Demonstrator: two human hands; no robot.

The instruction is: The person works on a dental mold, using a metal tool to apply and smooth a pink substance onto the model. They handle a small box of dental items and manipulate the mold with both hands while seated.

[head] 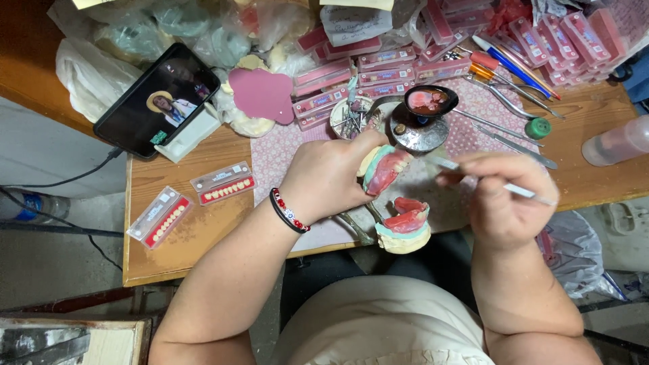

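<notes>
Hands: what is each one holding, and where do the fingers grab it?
The left hand grips a pink wax denture model around its side. The right hand pinches a thin metal tool near its middle.

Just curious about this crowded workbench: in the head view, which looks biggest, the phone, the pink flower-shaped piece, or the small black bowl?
1. Phone, clearly largest.
2. Pink flower-shaped piece.
3. Small black bowl, smallest.
All lie similarly far from the camera.
</notes>
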